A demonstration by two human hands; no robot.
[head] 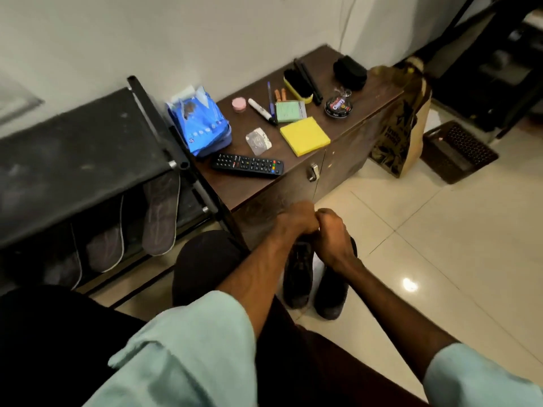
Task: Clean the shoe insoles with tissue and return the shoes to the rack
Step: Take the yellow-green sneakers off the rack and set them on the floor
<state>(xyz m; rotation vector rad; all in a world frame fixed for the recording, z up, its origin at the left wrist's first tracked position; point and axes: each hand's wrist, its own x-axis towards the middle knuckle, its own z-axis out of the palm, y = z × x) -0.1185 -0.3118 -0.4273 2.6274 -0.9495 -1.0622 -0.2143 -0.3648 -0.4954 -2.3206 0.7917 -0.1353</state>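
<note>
Where the hands meet: just over the dark shoes (299, 277), which stand side by side on the floor tiles (440, 230) before the cabinet (244, 189).
Left hand (293, 223): fingers curled in, knuckles touching the right hand; what it grips, if anything, cannot be told.
Right hand (333, 240): clenched likewise, its hold hidden.
Insoles (161, 212): three lean inside the rack (82, 160).
Tissue pack (202, 124): on the cabinet top.

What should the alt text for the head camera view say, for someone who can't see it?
A person's left hand and right hand meet, both curled, above a pair of black shoes on the tiled floor. Insoles lean in the shoe rack beside a cabinet holding a blue tissue pack.
</note>
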